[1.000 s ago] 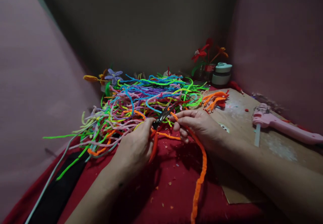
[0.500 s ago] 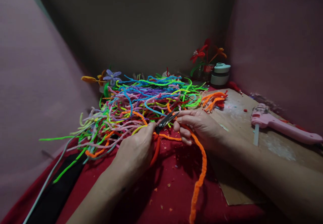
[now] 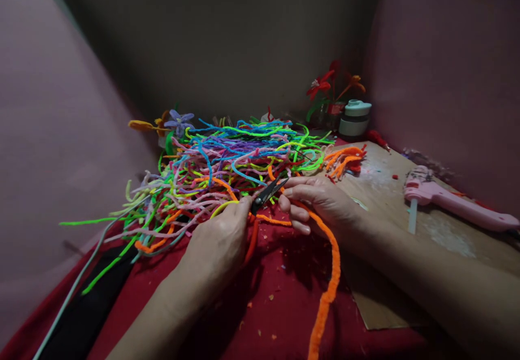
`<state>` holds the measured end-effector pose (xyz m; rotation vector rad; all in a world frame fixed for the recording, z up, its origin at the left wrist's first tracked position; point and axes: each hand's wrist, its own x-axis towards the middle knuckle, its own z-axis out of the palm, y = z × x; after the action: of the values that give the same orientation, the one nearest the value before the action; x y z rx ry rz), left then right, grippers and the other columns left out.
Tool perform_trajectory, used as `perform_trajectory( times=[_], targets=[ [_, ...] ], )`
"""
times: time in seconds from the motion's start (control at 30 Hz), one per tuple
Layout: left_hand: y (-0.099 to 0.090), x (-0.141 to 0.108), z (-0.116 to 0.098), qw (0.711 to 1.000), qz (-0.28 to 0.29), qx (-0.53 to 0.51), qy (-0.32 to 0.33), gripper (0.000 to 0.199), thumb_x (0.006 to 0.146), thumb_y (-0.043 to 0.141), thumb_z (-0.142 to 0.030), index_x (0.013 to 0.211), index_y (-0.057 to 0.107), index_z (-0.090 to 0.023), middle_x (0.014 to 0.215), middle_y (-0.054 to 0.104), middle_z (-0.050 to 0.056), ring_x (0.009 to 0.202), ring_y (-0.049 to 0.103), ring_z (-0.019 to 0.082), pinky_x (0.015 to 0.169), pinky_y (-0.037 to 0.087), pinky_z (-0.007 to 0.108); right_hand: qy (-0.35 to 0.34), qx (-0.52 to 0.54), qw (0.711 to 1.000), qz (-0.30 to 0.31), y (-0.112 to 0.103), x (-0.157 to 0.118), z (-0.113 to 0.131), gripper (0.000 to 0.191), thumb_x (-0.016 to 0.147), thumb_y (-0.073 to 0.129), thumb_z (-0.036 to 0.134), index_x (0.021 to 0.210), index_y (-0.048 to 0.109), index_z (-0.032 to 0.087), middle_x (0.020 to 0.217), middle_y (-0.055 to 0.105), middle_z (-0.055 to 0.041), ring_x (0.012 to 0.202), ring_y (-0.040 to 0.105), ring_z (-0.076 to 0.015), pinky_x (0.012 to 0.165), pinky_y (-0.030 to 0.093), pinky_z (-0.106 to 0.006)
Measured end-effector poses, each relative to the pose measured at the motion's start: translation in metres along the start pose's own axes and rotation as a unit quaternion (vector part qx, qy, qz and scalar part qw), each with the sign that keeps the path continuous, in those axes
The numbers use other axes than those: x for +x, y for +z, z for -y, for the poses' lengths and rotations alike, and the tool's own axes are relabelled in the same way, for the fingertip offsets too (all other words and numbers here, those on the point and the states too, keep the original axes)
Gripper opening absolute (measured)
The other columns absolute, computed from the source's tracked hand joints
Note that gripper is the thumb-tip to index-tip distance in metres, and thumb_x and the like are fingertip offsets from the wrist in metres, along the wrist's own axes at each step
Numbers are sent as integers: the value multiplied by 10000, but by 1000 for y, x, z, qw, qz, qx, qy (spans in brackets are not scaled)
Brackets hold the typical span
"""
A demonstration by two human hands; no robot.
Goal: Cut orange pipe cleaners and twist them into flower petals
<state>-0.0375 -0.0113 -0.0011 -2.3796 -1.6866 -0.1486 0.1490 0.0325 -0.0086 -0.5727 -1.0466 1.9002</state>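
Scissors [image 3: 265, 195] with black blades and what looks like a red handle are held in my left hand [image 3: 219, 241], fingers wrapped round the grip. The blades stand slightly apart and point up toward the fingertips of my right hand [image 3: 317, 203]. That hand is closed in a pinch on an orange pipe cleaner [image 3: 333, 273], whose long fuzzy tail hangs down toward the front edge of the view. A thinner orange strand [image 3: 274, 221] runs between the two hands. Just behind them lies a heap of multicoloured pipe cleaners [image 3: 244, 154].
On the right, a pink glue gun [image 3: 459, 200] rests on a brown board [image 3: 390, 300] beside a small orange bundle [image 3: 345, 161]. Pipe-cleaner flowers [image 3: 320, 85] and a lidded jar [image 3: 354, 119] stand behind. Scraps dot the red cloth [image 3: 284, 306]; a pale cord [image 3: 77, 289] crosses the left.
The hanging tail of the orange pipe cleaner has swung a little to the right. Both hands and the scissors stay almost where they were.
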Motion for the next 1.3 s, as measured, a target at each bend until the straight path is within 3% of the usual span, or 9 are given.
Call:
perform_trajectory(
  times=[0.37,0.6,0.7,0.83,1.3],
  targets=[
    [-3,-1,-1,999,26,44,-8,395,853,278,-115,1214,416,-196,982,628,84,738,641,213,530,443,273,2,-17,1000,7,-1,-1,1,76,716,511,104,664,562,123,581,580,-11,351,339,-38,315,387,-167],
    [-4,2,1,1000,18,-9,3,380,827,312,-91,1174,434,-189,960,643,83,755,645,193,601,461,257,-1,-7,1000,-4,3,-2,4,39,697,532,103,679,562,120,560,580,4,335,368,-40,306,395,-172],
    [-3,3,4,999,-8,-50,-9,367,835,285,-96,1159,442,-170,963,655,95,788,652,191,652,480,265,4,-4,1000,-22,5,-2,6,79,699,539,103,763,580,125,574,600,8,340,403,-47,322,415,-177],
    [0,2,8,996,-59,-68,12,393,831,299,-109,1196,431,-172,1057,644,115,892,639,203,737,497,303,-19,-8,999,-28,2,0,5,40,702,556,129,741,563,130,605,646,-10,326,418,-51,314,430,-187],
    [-2,0,1,1000,21,-7,11,435,810,315,-70,1220,434,-156,1035,628,114,790,640,202,639,487,290,-34,-18,999,-38,-3,0,3,58,703,550,109,731,596,131,609,661,-21,309,409,-56,308,445,-197]
  ],
)
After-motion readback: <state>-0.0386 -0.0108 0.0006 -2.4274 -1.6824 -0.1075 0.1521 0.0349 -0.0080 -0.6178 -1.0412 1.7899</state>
